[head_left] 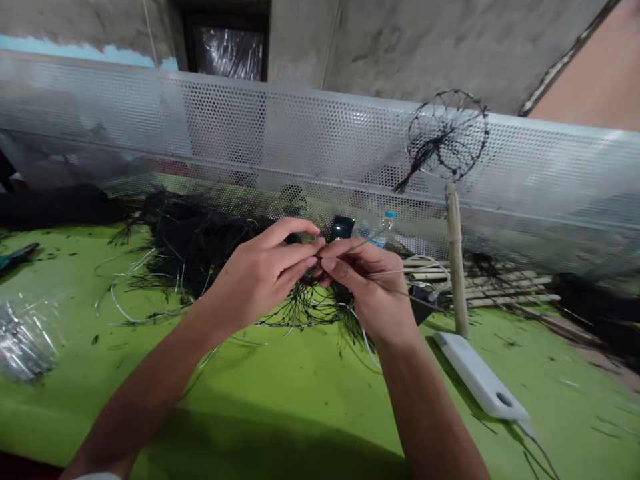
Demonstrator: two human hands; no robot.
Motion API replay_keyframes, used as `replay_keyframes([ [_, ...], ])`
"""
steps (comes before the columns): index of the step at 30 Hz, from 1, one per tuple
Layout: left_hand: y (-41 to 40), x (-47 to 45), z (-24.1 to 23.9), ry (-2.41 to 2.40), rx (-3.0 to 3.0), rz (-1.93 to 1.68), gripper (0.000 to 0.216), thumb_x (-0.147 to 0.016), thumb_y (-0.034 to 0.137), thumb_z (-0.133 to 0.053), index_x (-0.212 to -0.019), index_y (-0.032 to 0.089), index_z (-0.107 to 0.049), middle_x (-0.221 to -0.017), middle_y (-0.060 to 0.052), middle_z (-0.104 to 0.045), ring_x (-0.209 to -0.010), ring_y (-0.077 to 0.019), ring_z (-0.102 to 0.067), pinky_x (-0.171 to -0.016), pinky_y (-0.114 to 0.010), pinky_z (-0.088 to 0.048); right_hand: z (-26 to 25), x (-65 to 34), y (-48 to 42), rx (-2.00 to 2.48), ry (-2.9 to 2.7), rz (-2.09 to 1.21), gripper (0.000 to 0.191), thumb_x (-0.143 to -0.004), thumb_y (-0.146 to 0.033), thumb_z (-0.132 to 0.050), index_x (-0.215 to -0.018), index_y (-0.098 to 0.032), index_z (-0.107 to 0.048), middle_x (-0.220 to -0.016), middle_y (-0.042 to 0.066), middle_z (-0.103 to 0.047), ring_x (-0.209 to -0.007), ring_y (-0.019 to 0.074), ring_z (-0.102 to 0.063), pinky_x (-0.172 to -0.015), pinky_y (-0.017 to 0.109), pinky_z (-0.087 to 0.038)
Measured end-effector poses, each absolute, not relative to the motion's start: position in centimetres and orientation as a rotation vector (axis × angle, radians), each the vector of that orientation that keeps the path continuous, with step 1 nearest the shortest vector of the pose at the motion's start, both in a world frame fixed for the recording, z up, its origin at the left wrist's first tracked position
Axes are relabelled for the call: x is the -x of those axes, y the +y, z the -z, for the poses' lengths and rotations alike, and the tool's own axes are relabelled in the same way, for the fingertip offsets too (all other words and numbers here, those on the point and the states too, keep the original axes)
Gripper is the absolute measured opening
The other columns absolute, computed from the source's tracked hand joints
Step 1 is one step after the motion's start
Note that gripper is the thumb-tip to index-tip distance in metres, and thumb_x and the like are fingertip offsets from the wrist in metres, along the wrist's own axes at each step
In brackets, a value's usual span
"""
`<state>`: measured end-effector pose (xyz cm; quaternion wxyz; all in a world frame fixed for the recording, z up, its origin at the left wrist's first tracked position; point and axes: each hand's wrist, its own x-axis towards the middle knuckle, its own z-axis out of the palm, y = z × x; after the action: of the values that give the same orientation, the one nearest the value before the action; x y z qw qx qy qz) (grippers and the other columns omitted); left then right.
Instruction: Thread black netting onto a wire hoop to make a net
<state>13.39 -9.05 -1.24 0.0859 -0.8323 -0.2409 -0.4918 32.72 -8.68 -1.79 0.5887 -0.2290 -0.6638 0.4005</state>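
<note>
My left hand (263, 273) and my right hand (373, 280) meet at the fingertips over the middle of the table. Both are closed in a pinch, with a black knotted net (305, 310) on a thin wire hoop hanging just below them. Thin strands that look like wire (387, 272) pass through my right hand's fingers and stick out to the right. My left thumb and index finger press at the same spot, where the net's edge seems to be. What exactly lies between the fingertips is mostly hidden.
Black cord (185, 233) with loose wire lies heaped on the green table (280, 393). A finished-looking net hoop (447, 137) hangs above a wooden post (456, 260). Around are a white power bank (480, 373), sticks (515, 287), a bottle (384, 227), plastic packets (27, 340) and perforated metal screen (325, 140).
</note>
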Motion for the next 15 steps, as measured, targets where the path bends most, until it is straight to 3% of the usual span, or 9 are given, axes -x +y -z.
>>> replay_keyframes([
  [4, -8.72, -13.51, 1.15, -0.664, 2.552, 1.468, 0.017, -0.103, 0.016, -0.059, -0.108, 0.014, -0.075, -0.114, -0.009, -0.077, -0.1, -0.0151, -0.073, -0.088, -0.026, -0.06, 1.68, -33.23, -8.67, 0.552, -1.6, -0.929, 0.005, -0.09, -0.022, -0.076, -0.09, -0.026, -0.08, -0.086, 0.0, -0.078, -0.07, 0.0145, -0.071, -0.063, 0.029, -0.06],
  [9, -8.97, -13.63, 1.1, -0.716, 2.522, 1.575, 0.014, -0.1, 0.016, -0.065, -0.109, 0.015, -0.075, -0.1, -0.006, -0.08, -0.087, -0.0128, -0.075, -0.078, -0.022, -0.058, 1.49, -33.15, -8.61, 0.538, -1.559, -0.978, 0.004, -0.087, -0.023, -0.078, -0.089, -0.026, -0.078, -0.078, -0.002, -0.074, -0.069, 0.013, -0.068, -0.068, 0.028, -0.058],
  [15, -8.96, -13.83, 1.16, -0.777, 2.421, 1.46, 0.013, -0.099, 0.018, -0.067, -0.11, 0.017, -0.073, -0.103, -0.004, -0.081, -0.09, -0.0142, -0.076, -0.08, -0.024, -0.058, 1.44, -32.51, -8.51, 0.637, -1.47, -1.092, 0.013, -0.088, -0.034, -0.076, -0.08, -0.025, -0.074, -0.071, -0.002, -0.069, -0.067, 0.0133, -0.064, -0.068, 0.028, -0.054],
])
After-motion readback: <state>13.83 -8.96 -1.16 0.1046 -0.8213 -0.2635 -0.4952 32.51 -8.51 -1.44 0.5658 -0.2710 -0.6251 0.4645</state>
